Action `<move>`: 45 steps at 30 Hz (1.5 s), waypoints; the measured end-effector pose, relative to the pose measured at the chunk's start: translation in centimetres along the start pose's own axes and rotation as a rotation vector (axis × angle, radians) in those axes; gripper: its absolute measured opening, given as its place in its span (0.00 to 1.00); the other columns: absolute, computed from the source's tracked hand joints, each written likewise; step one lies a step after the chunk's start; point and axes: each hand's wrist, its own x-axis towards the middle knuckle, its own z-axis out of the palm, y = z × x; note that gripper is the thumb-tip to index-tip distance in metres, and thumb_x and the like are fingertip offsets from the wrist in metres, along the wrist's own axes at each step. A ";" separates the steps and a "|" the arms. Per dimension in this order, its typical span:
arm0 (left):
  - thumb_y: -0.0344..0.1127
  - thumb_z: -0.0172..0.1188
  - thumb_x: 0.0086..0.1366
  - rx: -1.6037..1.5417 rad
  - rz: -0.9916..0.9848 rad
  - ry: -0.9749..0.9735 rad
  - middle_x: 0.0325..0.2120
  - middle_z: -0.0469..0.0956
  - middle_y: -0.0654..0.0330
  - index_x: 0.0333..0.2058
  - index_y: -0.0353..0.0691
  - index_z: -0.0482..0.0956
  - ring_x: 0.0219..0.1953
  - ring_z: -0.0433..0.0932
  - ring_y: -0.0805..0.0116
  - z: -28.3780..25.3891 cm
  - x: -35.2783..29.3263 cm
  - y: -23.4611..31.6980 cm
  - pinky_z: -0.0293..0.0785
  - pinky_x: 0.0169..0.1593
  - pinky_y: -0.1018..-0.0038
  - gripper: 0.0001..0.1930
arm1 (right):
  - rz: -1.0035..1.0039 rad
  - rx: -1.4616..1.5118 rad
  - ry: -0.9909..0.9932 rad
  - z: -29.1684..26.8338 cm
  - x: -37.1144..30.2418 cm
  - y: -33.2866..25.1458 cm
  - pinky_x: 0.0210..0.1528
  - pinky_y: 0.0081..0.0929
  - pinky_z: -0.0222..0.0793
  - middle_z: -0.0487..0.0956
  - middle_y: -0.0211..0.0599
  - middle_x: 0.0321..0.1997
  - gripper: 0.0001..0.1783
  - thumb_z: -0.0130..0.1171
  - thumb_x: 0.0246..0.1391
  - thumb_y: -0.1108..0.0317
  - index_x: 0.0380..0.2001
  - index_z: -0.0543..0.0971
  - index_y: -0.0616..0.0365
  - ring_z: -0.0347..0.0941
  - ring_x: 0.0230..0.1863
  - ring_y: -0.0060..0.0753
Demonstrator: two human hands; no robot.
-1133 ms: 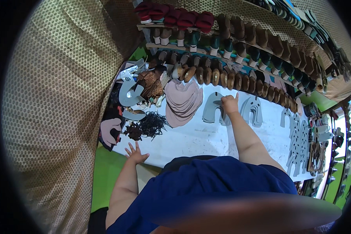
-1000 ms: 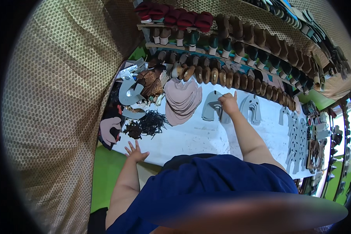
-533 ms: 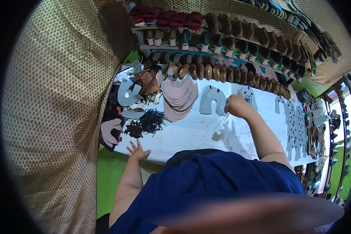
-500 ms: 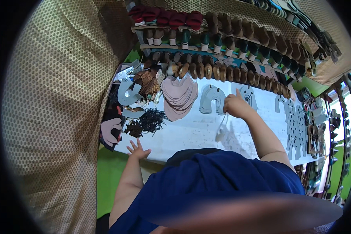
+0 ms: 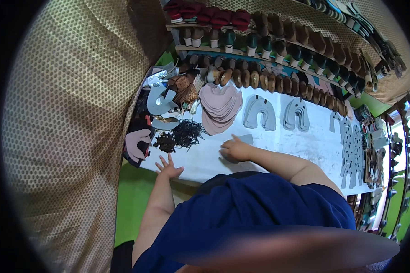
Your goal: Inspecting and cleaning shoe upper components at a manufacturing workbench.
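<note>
Head view puts the grey piece (image 5: 246,139) on or just above the white tabletop (image 5: 323,148), partly hidden by my right hand (image 5: 233,150) and nearer me than the curved grey stack (image 5: 258,113); I judge it thin, light and bendy, best pinched by a bare edge. My right fingers curl there, though I cannot tell whether they grip it. My left hand (image 5: 170,170) spreads its fingers wide by the table's near edge, holding nothing.

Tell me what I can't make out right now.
All in the head view:
- Grey piece: its near part is hidden behind the right hand.
- Whether the right hand grips it: hidden by the back of the hand.
- Pink pieces: lower ones covered by upper ones.
- Black strips: tangled, too small to count.
- Curtain: cut off by the dark lens rim.
</note>
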 end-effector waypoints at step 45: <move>0.71 0.61 0.50 -0.105 0.136 0.012 0.70 0.12 0.47 0.71 0.61 0.22 0.69 0.15 0.28 1.1 1.4 -2.5 0.28 0.64 0.28 0.64 | 0.425 0.307 0.275 5.2 -9.0 0.4 0.55 0.38 0.70 0.84 0.32 0.45 0.18 0.59 0.45 0.71 0.39 0.87 0.41 0.78 0.49 0.39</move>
